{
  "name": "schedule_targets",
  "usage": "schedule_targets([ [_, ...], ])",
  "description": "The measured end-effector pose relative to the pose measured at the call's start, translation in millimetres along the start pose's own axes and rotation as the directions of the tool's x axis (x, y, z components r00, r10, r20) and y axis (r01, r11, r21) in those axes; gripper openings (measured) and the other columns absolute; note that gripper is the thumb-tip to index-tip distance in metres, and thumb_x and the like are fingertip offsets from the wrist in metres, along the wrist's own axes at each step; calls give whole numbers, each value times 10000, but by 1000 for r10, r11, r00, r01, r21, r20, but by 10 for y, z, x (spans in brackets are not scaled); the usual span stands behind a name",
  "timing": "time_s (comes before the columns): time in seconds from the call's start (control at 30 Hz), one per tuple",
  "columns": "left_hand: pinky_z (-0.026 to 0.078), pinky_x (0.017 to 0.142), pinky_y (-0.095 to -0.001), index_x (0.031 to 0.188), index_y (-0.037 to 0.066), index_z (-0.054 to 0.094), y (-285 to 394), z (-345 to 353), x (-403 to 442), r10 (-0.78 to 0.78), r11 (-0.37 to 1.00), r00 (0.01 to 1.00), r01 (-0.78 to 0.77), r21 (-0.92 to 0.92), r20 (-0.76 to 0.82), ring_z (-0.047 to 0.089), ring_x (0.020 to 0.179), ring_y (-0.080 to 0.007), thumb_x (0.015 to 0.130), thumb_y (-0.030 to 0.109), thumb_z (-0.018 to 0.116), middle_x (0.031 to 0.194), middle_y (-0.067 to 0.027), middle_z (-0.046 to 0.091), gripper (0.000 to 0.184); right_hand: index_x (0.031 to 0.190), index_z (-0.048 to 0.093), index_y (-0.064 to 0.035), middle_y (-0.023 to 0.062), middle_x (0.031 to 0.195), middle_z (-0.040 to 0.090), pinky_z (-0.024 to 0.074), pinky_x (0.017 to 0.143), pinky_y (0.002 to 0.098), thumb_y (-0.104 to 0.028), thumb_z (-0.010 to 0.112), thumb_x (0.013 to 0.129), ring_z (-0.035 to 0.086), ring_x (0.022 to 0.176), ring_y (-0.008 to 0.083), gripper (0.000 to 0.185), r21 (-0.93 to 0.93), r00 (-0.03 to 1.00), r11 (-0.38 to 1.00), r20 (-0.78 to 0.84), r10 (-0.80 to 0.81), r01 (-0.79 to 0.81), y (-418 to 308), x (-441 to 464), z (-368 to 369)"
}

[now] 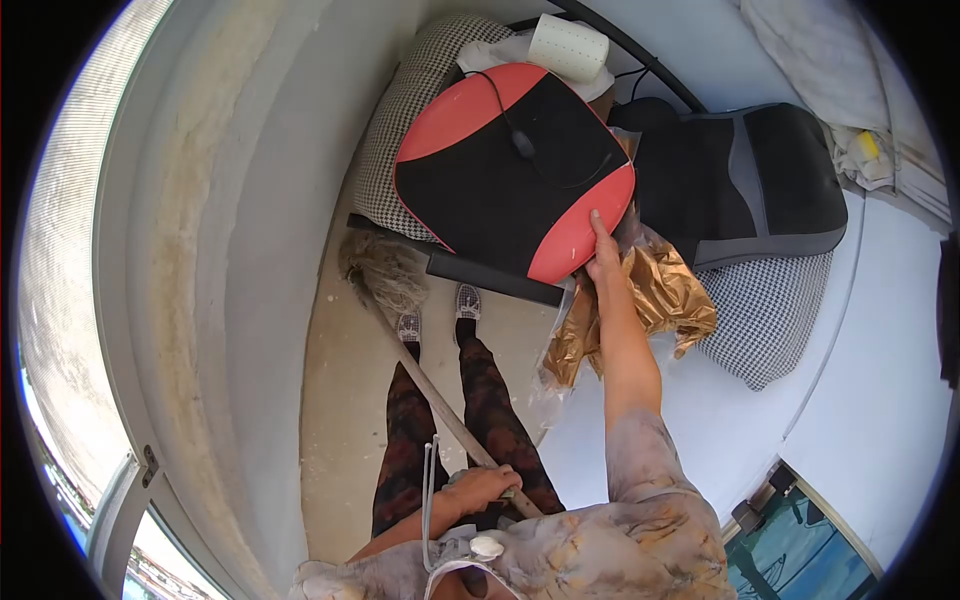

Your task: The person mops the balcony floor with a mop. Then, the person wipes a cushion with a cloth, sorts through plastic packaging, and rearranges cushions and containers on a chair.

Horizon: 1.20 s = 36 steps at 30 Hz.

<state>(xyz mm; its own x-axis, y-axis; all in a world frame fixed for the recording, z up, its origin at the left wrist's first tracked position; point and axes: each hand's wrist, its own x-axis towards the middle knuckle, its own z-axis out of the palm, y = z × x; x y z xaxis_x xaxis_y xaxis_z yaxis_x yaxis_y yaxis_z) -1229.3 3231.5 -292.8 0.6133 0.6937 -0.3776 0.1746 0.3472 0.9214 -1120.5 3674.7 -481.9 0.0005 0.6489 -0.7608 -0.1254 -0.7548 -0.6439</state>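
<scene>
My left hand [485, 490] is closed around the wooden handle of a string mop [431, 394], close to my waist. The handle slants away from me, and the grey strings of the mop touch the floor area by the wall. My right hand [603, 255] reaches forward and grips the near right edge of a red and black seat cushion [500, 165], thumb on top and fingers hidden underneath. A black cord with a small controller [522, 145] lies across the cushion. Crumpled gold-brown plastic wrapping [660, 290] hangs below my right hand.
A houndstooth-covered chair [380, 170] stands beneath the cushion, with a black bar [495, 277] along its front. A white roll [568, 48] sits behind. To the right, a black and grey backrest [740, 185] lies on another houndstooth piece [765, 315]. A curved wall [245, 300] borders the left.
</scene>
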Motion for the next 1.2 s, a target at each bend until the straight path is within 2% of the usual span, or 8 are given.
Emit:
schedule_targets([
  [0.27,512,781,-448,1077,162,566,78,-76,181,-54,998,998,54,-16,23,647,895,-354,773,64,680,1058,-71,589,338,1244,489,8,123,1150,618,502,931,350,-226,823,782,610,1047,209,616,-77,875,873,107,-473,482,-365,-621,604],
  [0.6,507,795,-455,1103,128,566,43,-81,272,-26,999,1000,26,-25,9,632,961,-358,762,74,720,1065,-101,591,378,1185,467,90,171,1056,649,558,805,329,-216,850,734,664,896,211,666,-158,818,818,286,-499,553,-1049,-996,1390],
  [0.8,509,790,-454,1093,124,562,63,-119,335,-17,1000,1000,18,-23,17,633,950,-355,767,77,730,1057,-107,589,370,1186,480,101,188,1018,671,556,787,333,-266,862,700,672,897,221,719,-161,860,862,279,-427,481,-841,-864,1599],
  [0.9,512,790,-449,1090,122,562,76,-107,353,-40,998,999,42,-43,34,631,948,-352,769,84,733,1057,-104,589,365,1164,504,105,203,1023,676,555,788,348,-324,860,679,679,885,241,739,-304,864,811,247,-440,500,-818,-660,1759],
  [1.0,514,793,-444,1088,119,562,122,-138,405,-46,998,997,48,-36,54,630,948,-350,771,88,732,1058,-104,588,361,1241,504,127,231,1060,677,551,823,362,-366,847,685,684,929,276,819,-307,904,851,184,-387,426,-660,-123,1702],
  [1.03,514,795,-442,1087,117,563,131,-147,411,-45,998,997,47,-34,55,629,948,-349,771,89,731,1057,-104,588,359,1253,509,130,237,1072,676,550,829,366,-366,842,698,683,948,282,816,-321,918,861,165,-360,395,-618,-40,1681],
  [1.13,515,803,-442,1086,113,564,100,-145,442,-61,997,996,64,-51,62,627,953,-350,776,95,725,1054,-103,590,350,1267,539,120,246,1134,663,536,866,372,-375,806,754,667,1029,301,761,-270,984,962,176,2,46,-594,121,1394],
  [1.2,515,810,-440,1083,109,565,117,-173,478,-58,996,996,62,-57,73,626,964,-347,775,99,726,1055,-101,593,347,1250,563,110,237,1153,661,526,891,373,-393,771,790,661,1053,302,713,-378,982,917,174,-70,132,-520,195,1317],
])
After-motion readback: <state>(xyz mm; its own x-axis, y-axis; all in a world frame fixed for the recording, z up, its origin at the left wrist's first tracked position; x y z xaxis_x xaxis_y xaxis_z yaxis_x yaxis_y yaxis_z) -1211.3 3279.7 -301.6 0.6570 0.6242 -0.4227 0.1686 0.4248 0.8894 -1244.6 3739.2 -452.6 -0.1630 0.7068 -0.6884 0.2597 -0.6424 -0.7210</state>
